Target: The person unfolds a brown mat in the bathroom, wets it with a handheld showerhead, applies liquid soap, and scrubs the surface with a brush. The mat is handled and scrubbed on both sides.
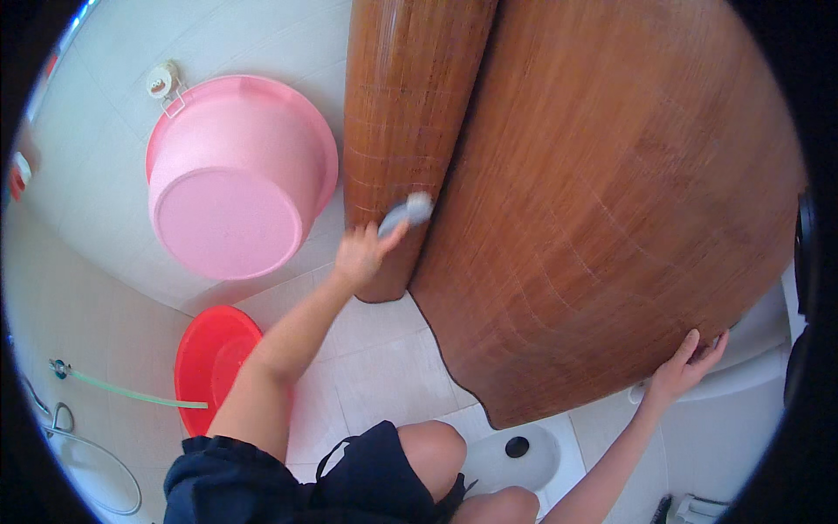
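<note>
A large brown bamboo-slat mat (589, 216) stands unrolled in front of me, its dark-bound lower edge over the floor. Its left part is a rolled or folded column (409, 98). In my left hand (361, 252) is a small scrub brush (406, 213), grey-blue with a whitish end and blurred, against the lower part of that column. My right hand (684, 370) grips the mat's lower right edge, thumb on the face and fingers partly hidden behind it.
A pink plastic tub (229, 216) hangs on the tiled wall by a hook (173, 101). Below stands a red basin (216, 360), with a green hose (137, 393) reaching it from a tap (60, 368). A squat toilet (543, 452) lies by my knees; a white fixture (753, 367) is behind the mat.
</note>
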The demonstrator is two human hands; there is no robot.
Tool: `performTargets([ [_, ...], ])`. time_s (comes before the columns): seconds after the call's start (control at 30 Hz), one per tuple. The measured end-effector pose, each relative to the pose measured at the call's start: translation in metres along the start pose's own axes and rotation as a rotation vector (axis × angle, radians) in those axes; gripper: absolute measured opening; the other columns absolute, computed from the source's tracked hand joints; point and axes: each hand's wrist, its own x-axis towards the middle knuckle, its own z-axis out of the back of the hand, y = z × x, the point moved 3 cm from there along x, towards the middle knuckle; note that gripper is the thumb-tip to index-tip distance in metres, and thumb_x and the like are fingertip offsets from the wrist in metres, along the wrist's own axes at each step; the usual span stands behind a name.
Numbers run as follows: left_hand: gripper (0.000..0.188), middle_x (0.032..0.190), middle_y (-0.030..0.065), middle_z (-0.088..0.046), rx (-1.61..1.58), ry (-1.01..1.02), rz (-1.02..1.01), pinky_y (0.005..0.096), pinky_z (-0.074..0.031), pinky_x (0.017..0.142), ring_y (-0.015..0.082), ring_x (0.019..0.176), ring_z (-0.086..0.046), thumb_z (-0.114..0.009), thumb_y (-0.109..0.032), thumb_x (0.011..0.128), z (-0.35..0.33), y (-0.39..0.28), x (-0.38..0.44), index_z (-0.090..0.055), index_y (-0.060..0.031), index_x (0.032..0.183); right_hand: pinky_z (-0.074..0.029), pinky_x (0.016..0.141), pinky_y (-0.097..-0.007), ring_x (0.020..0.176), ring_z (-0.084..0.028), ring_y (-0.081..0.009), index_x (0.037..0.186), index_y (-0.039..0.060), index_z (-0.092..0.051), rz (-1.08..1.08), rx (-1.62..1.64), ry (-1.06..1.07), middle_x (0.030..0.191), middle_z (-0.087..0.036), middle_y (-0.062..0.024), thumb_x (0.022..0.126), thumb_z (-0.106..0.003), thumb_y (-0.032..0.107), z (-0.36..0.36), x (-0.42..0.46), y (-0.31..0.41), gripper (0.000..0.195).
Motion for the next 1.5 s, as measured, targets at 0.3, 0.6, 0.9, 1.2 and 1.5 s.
performTargets([
  [0.3,0.043,0.074,0.0116,-0.058,-0.115,0.366,-0.117,0.0373,-0.048,0.056,0.0245,0.070,-0.062,-0.044,-0.015,0.082,-0.135,-0.030,-0.098,-0.042,-0.0287,0.123,-0.028,0.100,-0.0375,0.120,-0.035,-0.0292,0.131,0.0072,-0.026,0.004,-0.117,0.006,0.133,-0.032,-0.0173,0.089,-0.045,0.031,-0.004,0.000,-0.003,0.052],
  [0.6,0.057,0.083,0.0140,-0.053,-0.056,0.177,-0.019,0.0399,-0.048,0.064,0.0276,0.066,-0.058,-0.053,-0.018,0.077,-0.047,-0.026,-0.045,-0.033,-0.0346,0.128,-0.029,0.099,-0.0354,0.120,-0.036,-0.0287,0.132,0.0059,-0.026,-0.021,-0.040,0.008,0.132,-0.033,-0.0188,0.091,-0.043,0.030,-0.008,-0.002,-0.004,0.050],
  [0.9,0.055,0.087,0.0124,-0.061,-0.622,0.018,0.424,0.0346,-0.050,0.057,0.0264,0.070,-0.062,-0.057,-0.018,0.080,-0.033,-0.055,-0.119,-0.034,-0.0184,0.130,-0.032,0.098,-0.0380,0.119,-0.037,-0.0308,0.132,0.0085,-0.028,0.001,-0.061,-0.034,0.132,-0.034,-0.0184,0.090,-0.044,0.030,-0.001,0.004,-0.015,0.050],
  [1.2,0.053,0.118,0.0259,-0.044,-1.193,-0.362,1.791,0.0415,-0.040,0.083,0.0395,0.096,-0.052,-0.036,-0.019,0.091,-0.108,-0.139,-0.068,-0.011,-0.0039,0.135,-0.036,0.095,-0.0384,0.115,-0.041,-0.0315,0.132,0.0057,-0.028,-0.032,-0.230,-0.076,0.130,-0.035,-0.0188,0.089,-0.042,0.040,-0.007,-0.005,0.013,0.057],
  [1.5,0.049,0.123,0.0252,-0.041,-1.225,-0.403,1.600,0.0385,-0.038,0.086,0.0367,0.106,-0.046,-0.033,-0.019,0.092,-0.063,-0.149,-0.042,-0.013,-0.0056,0.135,-0.038,0.094,-0.0395,0.114,-0.042,-0.0317,0.131,0.0049,-0.030,0.033,-0.224,-0.045,0.131,-0.035,-0.0189,0.089,-0.040,0.042,-0.005,-0.001,0.002,0.057],
])
